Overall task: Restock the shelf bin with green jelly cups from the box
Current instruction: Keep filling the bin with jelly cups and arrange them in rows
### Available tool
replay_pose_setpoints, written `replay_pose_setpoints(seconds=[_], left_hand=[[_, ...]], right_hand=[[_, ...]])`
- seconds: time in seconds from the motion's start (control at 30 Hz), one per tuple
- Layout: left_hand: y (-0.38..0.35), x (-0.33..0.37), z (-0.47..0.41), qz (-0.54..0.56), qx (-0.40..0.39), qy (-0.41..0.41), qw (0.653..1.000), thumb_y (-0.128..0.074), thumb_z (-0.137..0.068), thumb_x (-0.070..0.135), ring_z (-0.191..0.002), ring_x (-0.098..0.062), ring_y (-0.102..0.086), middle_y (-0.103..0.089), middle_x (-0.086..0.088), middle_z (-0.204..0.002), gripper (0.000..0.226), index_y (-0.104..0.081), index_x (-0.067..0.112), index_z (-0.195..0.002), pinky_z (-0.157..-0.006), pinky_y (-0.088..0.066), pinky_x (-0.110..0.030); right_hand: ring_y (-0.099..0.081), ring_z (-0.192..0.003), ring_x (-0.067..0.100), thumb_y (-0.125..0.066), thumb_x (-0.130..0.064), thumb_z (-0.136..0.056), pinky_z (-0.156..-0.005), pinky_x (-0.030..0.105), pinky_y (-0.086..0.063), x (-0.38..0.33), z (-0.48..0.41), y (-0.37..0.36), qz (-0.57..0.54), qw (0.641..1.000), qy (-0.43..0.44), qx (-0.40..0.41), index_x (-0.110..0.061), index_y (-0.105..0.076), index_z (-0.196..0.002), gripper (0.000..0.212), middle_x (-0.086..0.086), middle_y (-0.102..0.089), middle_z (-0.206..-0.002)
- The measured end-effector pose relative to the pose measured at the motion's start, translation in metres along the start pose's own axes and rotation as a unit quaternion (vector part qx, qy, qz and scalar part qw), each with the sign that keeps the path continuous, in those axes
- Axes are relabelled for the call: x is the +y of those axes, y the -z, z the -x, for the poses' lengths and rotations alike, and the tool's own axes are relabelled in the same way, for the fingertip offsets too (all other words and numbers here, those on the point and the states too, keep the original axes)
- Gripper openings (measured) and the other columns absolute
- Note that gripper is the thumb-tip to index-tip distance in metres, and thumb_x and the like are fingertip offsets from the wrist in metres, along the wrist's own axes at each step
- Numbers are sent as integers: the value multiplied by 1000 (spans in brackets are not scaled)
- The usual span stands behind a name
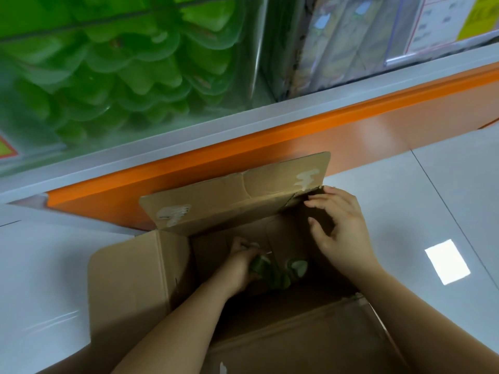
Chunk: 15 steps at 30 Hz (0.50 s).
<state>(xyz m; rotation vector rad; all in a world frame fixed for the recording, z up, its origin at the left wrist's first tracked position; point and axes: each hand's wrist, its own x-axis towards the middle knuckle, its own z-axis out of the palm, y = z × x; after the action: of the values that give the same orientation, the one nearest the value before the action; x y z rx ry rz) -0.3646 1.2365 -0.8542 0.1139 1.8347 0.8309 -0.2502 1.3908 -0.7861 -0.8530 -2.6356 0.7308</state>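
Head view looks down into the open cardboard box [129,279] on the floor [432,190], where the left grip [240,263] reaches to the bottom and clenches round green jelly cups [260,263], with more lying just beside it. The right grip [343,233] hovers released, fingers loosely bent, at the box's far right corner. Up on the left, the shelf bin [81,117] shows many green cups behind its clear front.

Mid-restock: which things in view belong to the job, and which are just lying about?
Job: cardboard box; green jelly cups inside it; left hand gripping some; right hand at the box's right edge; shelf bin above, holding green cups.
Just there: neighbouring bin of packets; yellow sign; orange shelf base.
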Motion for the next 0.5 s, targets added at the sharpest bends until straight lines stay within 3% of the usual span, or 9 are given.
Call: replay_pose_setpoints(seconds=[0.07,0.1,0.17,0.27,0.33,0.43,0.5], left_hand=[[16,3,15,-79,-36,-82,993,-59,-87,2,-108,-28,-50,-39,-10,-126,30,-63,31,-94,-87,-49,-39],[26,6,26,-169,-57,-126,976,-62,-86,5,-119,-24,-43,-33,-4,-131,34,-64,35,-102,-98,-41,-31],[46,10,47,-248,-59,-183,950,-66,-85,12,-122,-13,-34,-24,8,-128,37,-58,34,-114,-102,-28,-17],[66,17,84,-240,-40,-211,947,-69,-83,20,-117,-5,-31,-20,15,-124,38,-52,43,-108,-103,-27,-18],[79,14,109,-216,-16,-233,948,-70,-83,21,-116,0,-30,-19,21,-123,40,-50,48,-105,-100,-29,-17],[97,0,144,-157,73,-248,953,-71,-81,21,-112,9,-26,-18,28,-119,44,-48,54,-99,-89,-27,-3],[103,-9,156,-123,130,-244,953,-72,-80,20,-111,9,-26,-21,23,-120,45,-48,54,-98,-87,-25,-1]], right_hand=[[-45,-120,12,-64,-14,-80,-107,15,-24,-7,1,5,0,1000,10,11,-18,-69,-103,24,-5,-65,-109],[-47,-117,13,-65,-9,-79,-106,9,-22,-13,3,7,-8,1000,14,19,-16,-70,-101,23,-3,-66,-108],[-51,-110,10,-67,-3,-79,-99,1,-23,-28,8,10,-38,999,20,26,-14,-69,-99,24,-1,-65,-106],[-54,-94,0,-66,-8,-82,-83,-2,-34,-50,18,4,-106,993,-20,-38,-19,-66,-107,28,-9,-58,-109],[-54,-103,7,-67,-11,-82,-84,5,-39,-56,22,-7,-140,978,-87,-125,-22,-58,-120,41,-9,-51,-116],[-41,-126,22,-68,-13,-82,-104,34,-41,-54,20,-18,-156,925,-198,-285,-23,-35,-140,68,1,-39,-135],[-41,-127,25,-69,-12,-81,-103,38,-41,-50,15,-24,-147,899,-217,-352,-21,-25,-145,78,5,-38,-139]])
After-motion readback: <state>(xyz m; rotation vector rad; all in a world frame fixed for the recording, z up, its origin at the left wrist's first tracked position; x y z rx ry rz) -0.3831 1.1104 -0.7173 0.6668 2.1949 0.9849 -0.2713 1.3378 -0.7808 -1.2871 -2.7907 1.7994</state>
